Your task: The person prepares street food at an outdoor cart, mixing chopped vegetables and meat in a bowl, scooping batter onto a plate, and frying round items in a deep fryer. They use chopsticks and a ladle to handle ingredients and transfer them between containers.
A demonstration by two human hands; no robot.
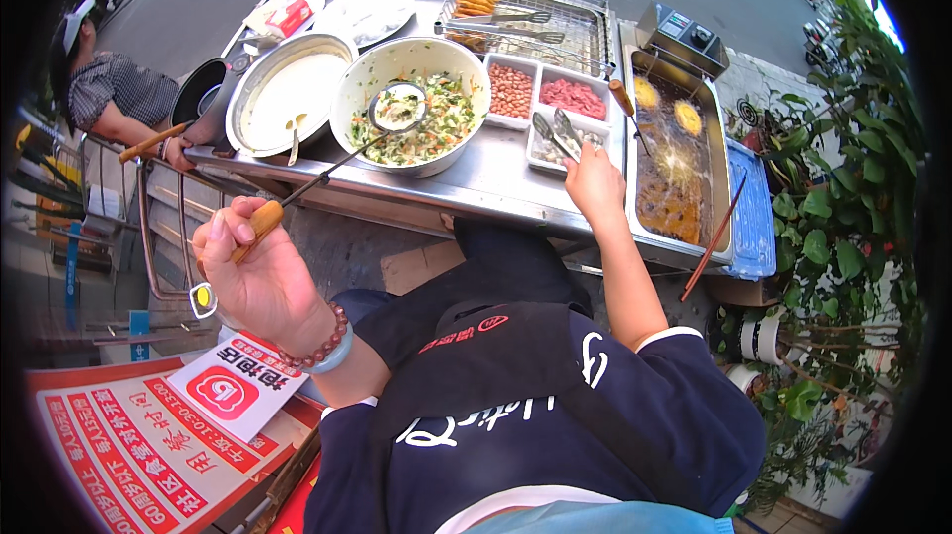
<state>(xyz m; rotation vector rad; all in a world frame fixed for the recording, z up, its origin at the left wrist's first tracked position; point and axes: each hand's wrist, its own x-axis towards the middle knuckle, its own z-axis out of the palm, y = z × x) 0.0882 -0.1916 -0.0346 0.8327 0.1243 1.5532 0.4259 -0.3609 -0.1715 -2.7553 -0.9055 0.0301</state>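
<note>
My left hand (pixel 260 277) grips the wooden handle of a long metal ladle (pixel 306 188). The ladle's round cup, filled with white batter and bits of greens, hangs over a large white bowl (pixel 476 106) of shredded vegetables. In my right hand (pixel 597 184) are metal tongs (pixel 554 136), their tips over a white tub (pixel 547 160) of small pale pieces. Behind that tub sit a tub of peanuts (pixel 510 90) and a tub of pinkish-red meat (pixel 573 97). A bowl of white batter (pixel 286 99) with a spoon (pixel 295 140) in it stands left of the vegetables.
At the right, a deep fryer (pixel 673 184) of bubbling oil holds several fritters; a wooden-handled tool (pixel 623 99) hangs over its edge and chopsticks (pixel 718 236) lie across its rim. Fried cakes (pixel 476 0) rest in a wire rack (pixel 580 28). A person (pixel 119 88) stands at the cart's left.
</note>
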